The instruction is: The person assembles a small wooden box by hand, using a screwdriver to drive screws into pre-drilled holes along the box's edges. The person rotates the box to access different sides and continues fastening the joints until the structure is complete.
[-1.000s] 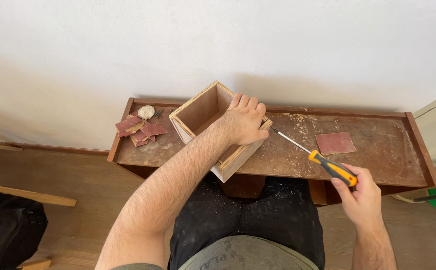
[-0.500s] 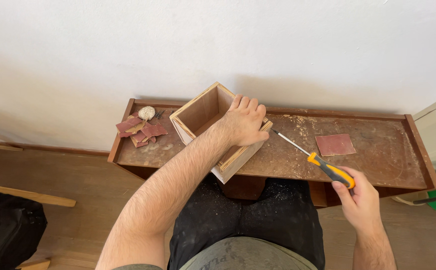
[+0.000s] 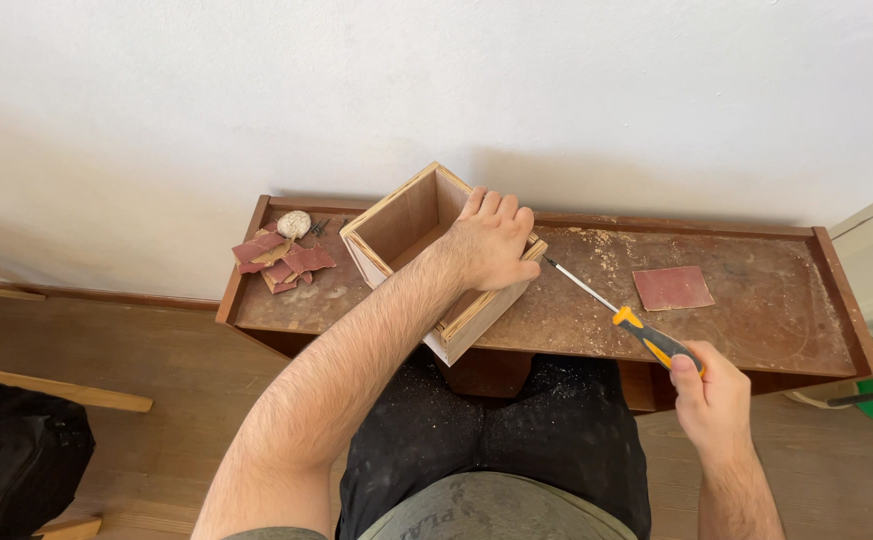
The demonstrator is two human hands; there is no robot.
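A square sheet of red sandpaper was laid flat on the dusty brown counter. Torn sandpaper scraps were heaped near its left end, beside a pale round lump.

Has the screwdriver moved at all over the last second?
Yes, slightly. The screwdriver has slid a little toward the wooden box: its handle sat level with the sandpaper sheet and now lies just left of it.
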